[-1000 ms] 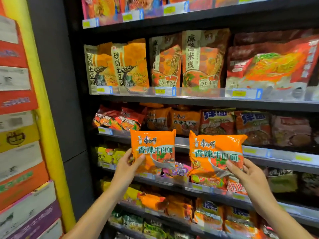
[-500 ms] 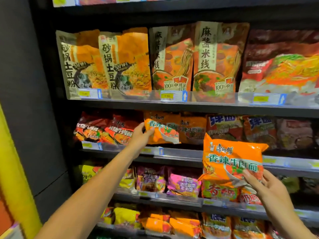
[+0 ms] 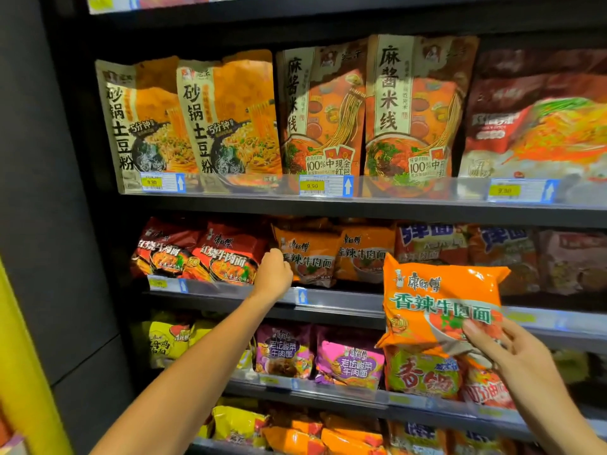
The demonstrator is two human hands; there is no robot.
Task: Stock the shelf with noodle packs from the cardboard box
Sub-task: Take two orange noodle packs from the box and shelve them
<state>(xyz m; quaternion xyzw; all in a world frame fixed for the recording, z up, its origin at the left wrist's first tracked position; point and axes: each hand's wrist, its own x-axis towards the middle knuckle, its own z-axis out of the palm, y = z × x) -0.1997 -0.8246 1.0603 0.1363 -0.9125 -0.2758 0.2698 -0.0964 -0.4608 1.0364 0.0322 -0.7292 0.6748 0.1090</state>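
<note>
My left hand (image 3: 274,274) grips the left edge of 1 glossy orange plastic noodle pack (image 3: 308,259) on the black metal shelf (image 3: 345,302). At 4 o'clock, my right hand (image 3: 512,353) pinches another orange noodle pack (image 3: 440,310), held in front of the shelf.

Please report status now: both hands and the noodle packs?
Left hand at orange pack on shelf, grip unclear. Right hand pinches second orange pack. Nothing blocking.

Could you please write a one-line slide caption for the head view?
Left hand seats an orange noodle pack on the shelf; right hand holds another.
</note>
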